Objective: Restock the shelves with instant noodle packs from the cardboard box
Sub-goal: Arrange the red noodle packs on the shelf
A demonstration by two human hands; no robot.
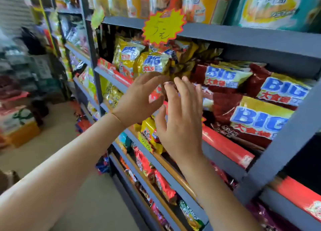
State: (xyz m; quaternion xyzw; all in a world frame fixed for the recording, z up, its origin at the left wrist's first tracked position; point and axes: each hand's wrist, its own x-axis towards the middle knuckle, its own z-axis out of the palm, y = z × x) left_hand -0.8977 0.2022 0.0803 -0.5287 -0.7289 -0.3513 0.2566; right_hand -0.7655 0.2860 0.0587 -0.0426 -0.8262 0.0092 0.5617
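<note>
My left hand point(139, 98) and my right hand point(180, 119) are raised side by side in front of a grey metal shelf point(243, 37). Both have relaxed, spread fingers and hold nothing. Just beyond the fingertips stand yellow "BIG" noodle packs point(152, 63). To the right lie dark red "BIG" noodle packs point(225, 77), stacked on the same shelf level. A pack partly hidden behind my hands shows red and white between them. The cardboard box is not in view.
A yellow starburst price tag point(163, 27) hangs from the shelf above. Lower shelves hold red and yellow snack packs point(163, 185). Red strips point(227, 147) run along the shelf fronts. Blurred goods and boxes point(19, 119) sit on the floor at the left.
</note>
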